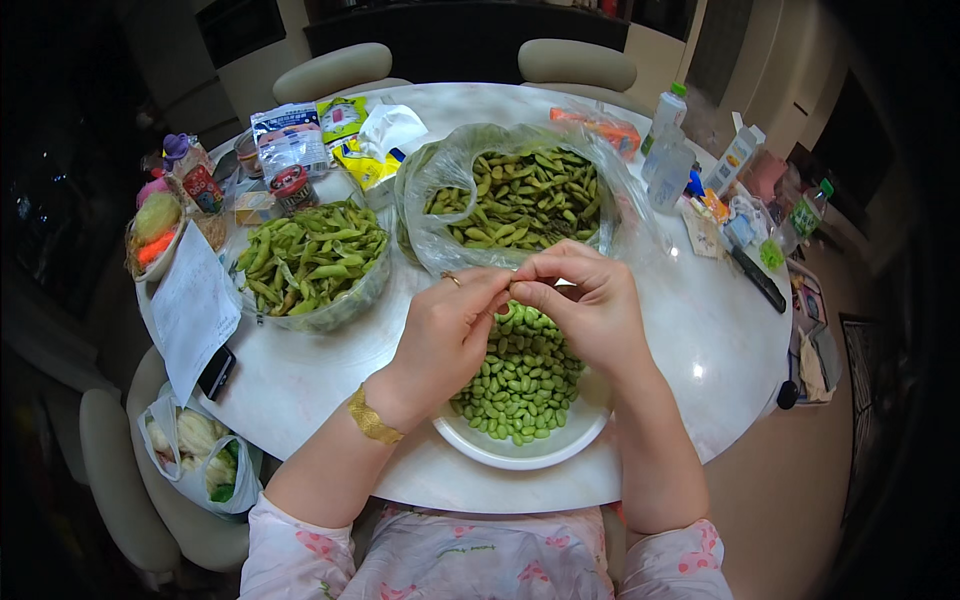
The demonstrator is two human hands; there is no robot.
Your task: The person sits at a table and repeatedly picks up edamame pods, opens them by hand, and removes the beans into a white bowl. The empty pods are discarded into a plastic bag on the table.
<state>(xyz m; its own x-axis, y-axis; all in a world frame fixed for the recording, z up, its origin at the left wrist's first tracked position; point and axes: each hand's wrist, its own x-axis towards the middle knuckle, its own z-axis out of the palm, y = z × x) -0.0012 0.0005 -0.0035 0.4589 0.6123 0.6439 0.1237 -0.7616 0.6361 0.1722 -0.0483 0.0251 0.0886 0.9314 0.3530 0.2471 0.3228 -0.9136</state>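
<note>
Above a white bowl (480,450) of shelled green soybeans (525,382), my left hand (450,322) and my right hand (589,300) meet fingertip to fingertip. Between them they pinch a small edamame pod (513,288), mostly covered by the fingers. Just beyond my hands, a clear plastic bag (420,206) lies open with many unshelled edamame pods (517,199) in it. To the left stands a clear plastic bowl (330,322) heaped with split, flattened green pods (315,255).
A sheet of paper (193,315) overlaps a phone (217,371) at the left table edge. Food packets (289,139) and a tin (292,189) stand behind the pod bowl. At right are plastic cups (670,176), bottles (669,112) and a black-handled object (757,279). A vegetable bag (202,457) rests on a chair.
</note>
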